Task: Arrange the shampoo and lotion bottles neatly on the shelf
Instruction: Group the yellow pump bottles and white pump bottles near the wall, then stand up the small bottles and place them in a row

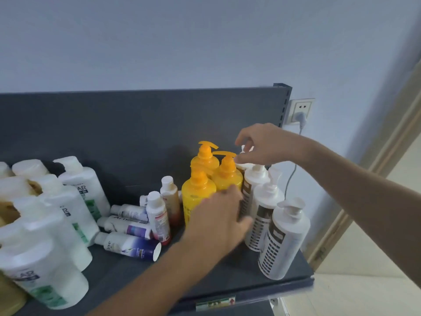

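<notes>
Three yellow pump bottles (198,192) with orange tops stand clustered at the middle of the dark grey shelf (127,272). Right of them runs a row of white pump bottles (284,238) with brown striped labels. My left hand (218,222) reaches in low, fingers wrapped against a bottle between the front yellow one and the white row; which bottle it grips is hidden. My right hand (262,144) pinches the white pump head (245,148) of the rearmost white bottle. Small bottles (157,215) stand and lie left of the yellow ones. Large white shampoo bottles (77,195) crowd the left end.
The shelf's dark back panel (136,124) rises behind the bottles. A wall socket (300,110) with a plugged-in cable sits right of the shelf post. The shelf's right edge ends just past the last white bottle. A price tag (215,303) hangs on the front lip.
</notes>
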The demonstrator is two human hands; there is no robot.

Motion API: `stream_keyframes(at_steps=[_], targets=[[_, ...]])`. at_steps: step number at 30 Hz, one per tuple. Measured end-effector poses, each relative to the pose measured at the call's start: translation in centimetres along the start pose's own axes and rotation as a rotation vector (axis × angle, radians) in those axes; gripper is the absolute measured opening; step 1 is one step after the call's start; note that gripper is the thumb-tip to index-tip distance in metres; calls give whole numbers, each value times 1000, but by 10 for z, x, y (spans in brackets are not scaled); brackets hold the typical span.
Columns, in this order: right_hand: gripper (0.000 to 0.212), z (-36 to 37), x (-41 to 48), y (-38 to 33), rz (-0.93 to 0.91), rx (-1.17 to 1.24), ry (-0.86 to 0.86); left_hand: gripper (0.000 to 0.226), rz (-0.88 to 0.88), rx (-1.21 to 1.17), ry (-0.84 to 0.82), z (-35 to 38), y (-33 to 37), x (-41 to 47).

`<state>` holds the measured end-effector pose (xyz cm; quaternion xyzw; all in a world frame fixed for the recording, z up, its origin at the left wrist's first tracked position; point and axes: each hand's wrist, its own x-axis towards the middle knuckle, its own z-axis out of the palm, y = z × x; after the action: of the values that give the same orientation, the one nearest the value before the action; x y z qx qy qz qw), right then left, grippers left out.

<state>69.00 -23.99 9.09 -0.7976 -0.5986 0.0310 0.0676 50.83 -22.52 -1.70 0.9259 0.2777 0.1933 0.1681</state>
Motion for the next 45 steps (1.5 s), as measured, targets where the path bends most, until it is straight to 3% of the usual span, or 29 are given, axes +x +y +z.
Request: stream_keyframes(at_steps=[2, 4, 5, 7, 9, 12, 14, 20, 28, 32, 35, 41, 45], targets=[[55, 14, 14, -4, 8, 22, 7, 31, -71, -36, 260, -26, -28, 6], [55, 30, 28, -9, 20, 3, -15, 42, -109, -70, 491, -43, -52, 18], [55, 38, 34, -11, 18, -20, -32, 56, -158, -73, 472, -48, -61, 25], [51, 53, 42, -15, 8, -61, -52, 81, -293, -72, 230, -45, -69, 40], [45, 60, 47, -17, 2, -78, -31, 73, -305, -51, 84, -34, -72, 47], [39, 59, 49, -18, -24, -87, -15, 44, -205, 34, 148, -28, -70, 45], [40, 57, 48, -18, -41, -62, -22, 39, -156, 58, 172, -31, -67, 37], [66, 55, 50, -25, -37, -14, -30, 50, -156, 47, 104, -36, -55, 11], [74, 48, 53, -37, -31, -23, -170, 63, -72, -58, 79, -25, -42, -10], [61, 41, 52, -57, -71, -25, -111, 64, -53, -112, 37, -33, -66, -21], [54, 44, 52, -88, -153, 6, -51, 44, -89, -121, 56, -53, -102, -30], [46, 68, 51, -162, -234, 42, -73, 25, -316, 210, -105, -96, -179, -42], [47, 95, 53, -197, -229, 5, -137, 30, -361, 422, -295, -84, -208, -53]])
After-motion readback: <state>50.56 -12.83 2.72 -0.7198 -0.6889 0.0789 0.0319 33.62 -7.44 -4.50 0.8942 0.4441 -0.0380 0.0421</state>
